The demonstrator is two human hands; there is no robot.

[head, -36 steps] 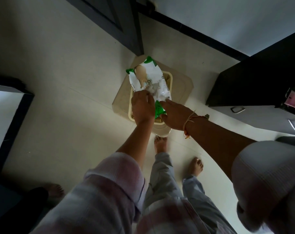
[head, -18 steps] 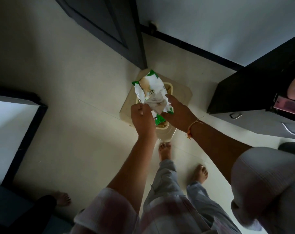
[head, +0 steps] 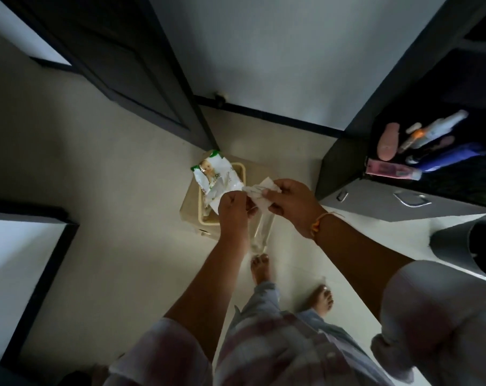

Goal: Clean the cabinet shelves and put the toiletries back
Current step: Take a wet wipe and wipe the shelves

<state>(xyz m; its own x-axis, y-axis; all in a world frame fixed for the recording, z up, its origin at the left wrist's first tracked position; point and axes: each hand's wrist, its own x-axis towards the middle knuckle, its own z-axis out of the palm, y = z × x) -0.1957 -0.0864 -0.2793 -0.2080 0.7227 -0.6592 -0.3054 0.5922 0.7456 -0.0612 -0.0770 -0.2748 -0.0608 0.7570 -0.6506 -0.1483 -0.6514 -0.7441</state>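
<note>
A white and green wet-wipe pack (head: pixel 218 176) hangs in front of me, and my left hand (head: pixel 233 215) grips its lower end. My right hand (head: pixel 290 201) pinches a white wipe (head: pixel 259 192) that stretches between both hands at the pack's mouth. Below them on the floor stands a beige lidded bin (head: pixel 191 215). At the right, a dark cabinet shelf (head: pixel 403 190) holds several toiletries: a pink tube (head: pixel 390 169), a blue tube (head: pixel 447 160), a white bottle (head: pixel 442 126) and a pale pink item (head: pixel 388 142).
A dark door (head: pixel 130 65) stands open at the back left. A grey drawer front (head: pixel 403 200) with metal handles sits under the shelf. A grey round container (head: pixel 470 243) is at the right edge. My bare feet (head: pixel 261 268) stand on the pale tiled floor.
Both hands rose with the pack. My right hand pulled a wipe out toward the right. The view tilted up, so the shelf with toiletries shows more.
</note>
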